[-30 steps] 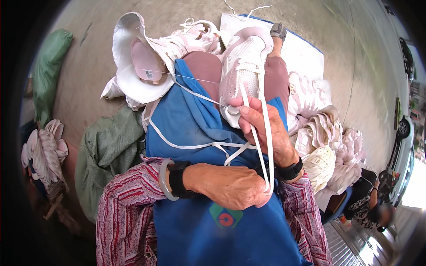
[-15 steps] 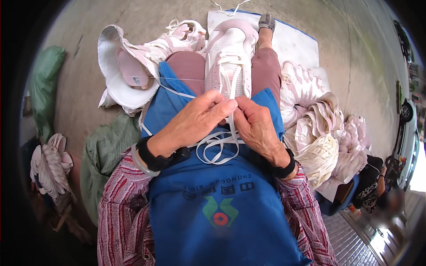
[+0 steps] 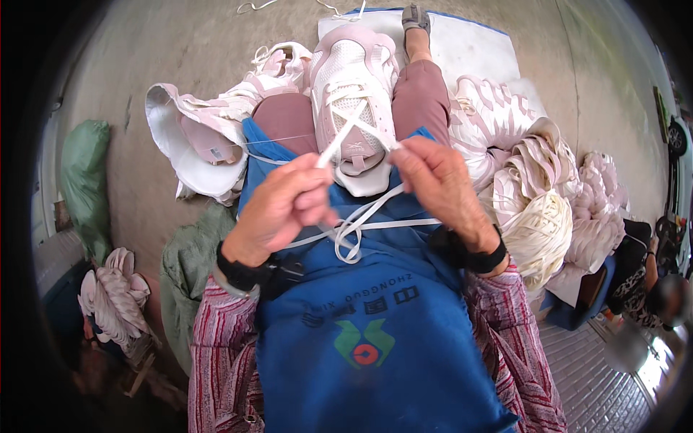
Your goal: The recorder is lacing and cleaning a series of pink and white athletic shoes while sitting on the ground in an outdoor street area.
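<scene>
A white and pink shoe upper [image 3: 354,61] is held between my knees, its tongue toward me. White shoelace [image 3: 349,128] runs through its upper holes, and the two ends cross over the tongue. My left hand [image 3: 285,206] pinches one lace end left of the tongue; its lower fingers are a little blurred. To the right of the tongue, my right hand [image 3: 447,187] pinches the other end between thumb and fingers. The slack lengths lie in loops on my blue apron [image 3: 368,404] below the shoe upper.
More white and pink uppers [image 3: 198,144] lie by my left knee. At right are stacked uppers [image 3: 487,119] and a bundle of cream laces [image 3: 540,234]. Green sacks [image 3: 85,184] stand at left. A white sheet [image 3: 480,54] lies under my foot. Another person [image 3: 639,278] sits at far right.
My hands have moved apart, each drawing a lace end to its own side, so the laces now cross over the tongue. The view has shifted slightly.
</scene>
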Motion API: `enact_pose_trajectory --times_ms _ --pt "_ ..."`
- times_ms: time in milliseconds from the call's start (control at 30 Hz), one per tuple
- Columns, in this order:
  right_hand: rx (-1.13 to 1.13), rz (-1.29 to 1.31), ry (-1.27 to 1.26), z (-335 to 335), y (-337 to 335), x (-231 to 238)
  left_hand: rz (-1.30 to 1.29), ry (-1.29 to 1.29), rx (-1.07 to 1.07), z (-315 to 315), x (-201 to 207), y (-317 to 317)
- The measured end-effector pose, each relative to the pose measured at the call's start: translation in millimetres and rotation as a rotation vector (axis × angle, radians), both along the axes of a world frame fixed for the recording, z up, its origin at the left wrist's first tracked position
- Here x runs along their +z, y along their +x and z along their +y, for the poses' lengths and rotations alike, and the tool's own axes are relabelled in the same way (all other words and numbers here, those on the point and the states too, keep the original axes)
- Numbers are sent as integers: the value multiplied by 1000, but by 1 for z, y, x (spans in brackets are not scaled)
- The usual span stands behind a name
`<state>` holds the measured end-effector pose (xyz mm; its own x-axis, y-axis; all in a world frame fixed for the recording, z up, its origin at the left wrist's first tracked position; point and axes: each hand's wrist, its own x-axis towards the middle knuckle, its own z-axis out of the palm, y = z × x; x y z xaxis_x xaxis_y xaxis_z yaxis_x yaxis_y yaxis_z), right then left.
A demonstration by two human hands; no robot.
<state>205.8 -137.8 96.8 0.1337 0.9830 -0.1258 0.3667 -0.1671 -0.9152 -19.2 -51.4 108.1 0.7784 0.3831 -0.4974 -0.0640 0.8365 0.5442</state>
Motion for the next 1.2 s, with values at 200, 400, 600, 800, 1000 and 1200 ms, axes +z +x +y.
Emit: enact_pose_trajectory --times_ms 200,400,600,800,1000,1200 --pt "-323 653 -186 2 43 -31 -54 -55 439 10 -6 -94" --pt "-541 959 -285 11 67 -37 -223 108 756 -1 -6 -185" --pt "-700 1232 -189 16 104 -64 -214 223 1024 -3 -3 -270" --pt "-807 1026 -81 24 128 -68 -20 295 1659 10 -6 -336" --pt "-863 663 -21 32 126 -58 -286 295 1279 13 -16 -343" --pt "-530 -353 -13 17 110 -41 453 624 754 27 6 -180"
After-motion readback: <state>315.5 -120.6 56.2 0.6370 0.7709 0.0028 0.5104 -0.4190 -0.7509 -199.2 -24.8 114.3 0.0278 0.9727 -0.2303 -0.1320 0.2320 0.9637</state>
